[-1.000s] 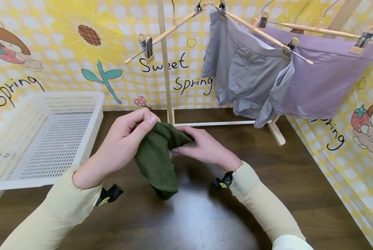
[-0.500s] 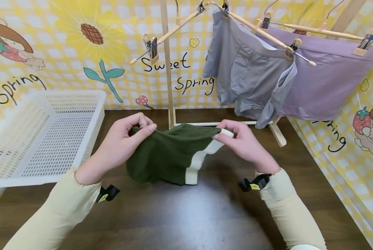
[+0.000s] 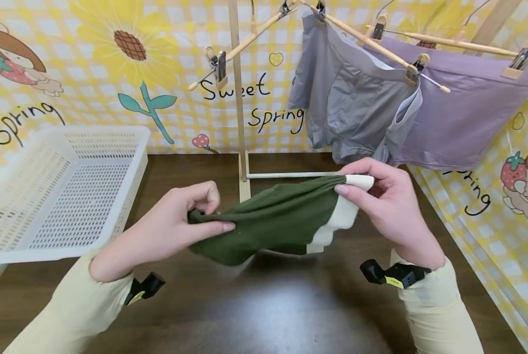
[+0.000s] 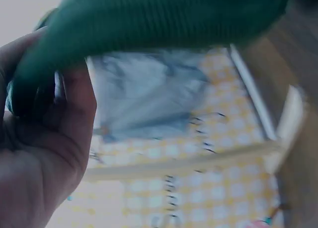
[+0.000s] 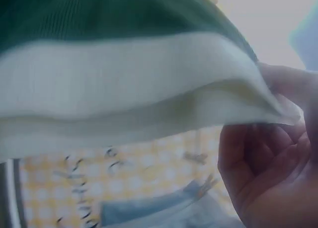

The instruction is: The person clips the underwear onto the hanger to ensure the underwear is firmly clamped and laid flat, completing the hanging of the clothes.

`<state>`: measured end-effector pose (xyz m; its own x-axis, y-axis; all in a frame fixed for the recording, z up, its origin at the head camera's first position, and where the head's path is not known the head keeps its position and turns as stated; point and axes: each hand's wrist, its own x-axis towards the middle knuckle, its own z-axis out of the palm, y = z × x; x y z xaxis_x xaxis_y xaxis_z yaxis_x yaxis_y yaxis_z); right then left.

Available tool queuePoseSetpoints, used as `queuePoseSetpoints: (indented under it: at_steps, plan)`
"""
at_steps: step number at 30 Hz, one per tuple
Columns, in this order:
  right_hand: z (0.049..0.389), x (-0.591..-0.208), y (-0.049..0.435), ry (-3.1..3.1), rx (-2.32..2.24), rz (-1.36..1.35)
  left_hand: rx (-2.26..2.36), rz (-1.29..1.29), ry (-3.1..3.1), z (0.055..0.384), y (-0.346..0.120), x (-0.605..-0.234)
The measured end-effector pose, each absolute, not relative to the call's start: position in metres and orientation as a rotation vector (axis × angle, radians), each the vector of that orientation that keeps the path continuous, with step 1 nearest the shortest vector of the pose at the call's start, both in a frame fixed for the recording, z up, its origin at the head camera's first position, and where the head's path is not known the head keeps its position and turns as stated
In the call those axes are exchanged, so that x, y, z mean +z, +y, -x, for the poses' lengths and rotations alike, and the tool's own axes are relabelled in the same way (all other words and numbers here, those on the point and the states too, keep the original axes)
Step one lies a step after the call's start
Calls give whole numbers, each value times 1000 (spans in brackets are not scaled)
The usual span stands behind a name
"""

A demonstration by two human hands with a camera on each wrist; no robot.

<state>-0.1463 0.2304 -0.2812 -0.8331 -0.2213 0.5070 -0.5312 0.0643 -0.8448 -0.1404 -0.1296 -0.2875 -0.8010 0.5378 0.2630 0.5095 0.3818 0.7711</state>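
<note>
A pair of dark green underpants (image 3: 273, 219) with a white waistband (image 3: 332, 227) is stretched in the air between both hands. My left hand (image 3: 171, 228) pinches the gathered green end, with its thumb lying along the top of the cloth. At the other end, my right hand (image 3: 390, 206) pinches the corner of the waistband between thumb and fingers. The right wrist view shows the waistband (image 5: 109, 76) hanging as two layers with a gap between them. Ribbed green cloth (image 4: 164, 19) spans the top of the left wrist view, blurred.
Grey boxer shorts (image 3: 352, 93) and a purple garment (image 3: 458, 108) hang from clip hangers at the back right. A clip hanger (image 3: 255, 37) with a free clip hangs left of them on the wooden rack (image 3: 242, 118). A white basket (image 3: 133, 182) stands at left on the brown table (image 3: 228, 314).
My right hand has moved right, drawing the underpants out sideways and bringing the white waistband into view. The left hand has dropped slightly, and its thumb has shifted on the cloth.
</note>
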Motion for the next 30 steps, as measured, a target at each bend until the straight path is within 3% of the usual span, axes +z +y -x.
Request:
queuePoseSetpoints:
  at_steps: [5,11,16,21,27,30]
  plan:
    - [163,-287,225,-2215,1790,-730,1453,-948,2513,142,-132,-280]
    - [223,-374,211,-2798,1565,-716,1226,-703,2478,180,-138,-351]
    - [242,-419,200,-3082,1498,-723,1024,-585,2509,196,-138,-394]
    - [251,-422,195,-3011,1482,-702,996,-554,2660,207,-134,-404]
    - [251,-421,200,-2957,1252,-480,992,-465,2921,217,-131,-414]
    - [237,-416,200,-2953,1132,-573,943,-590,2987,215,-126,-415]
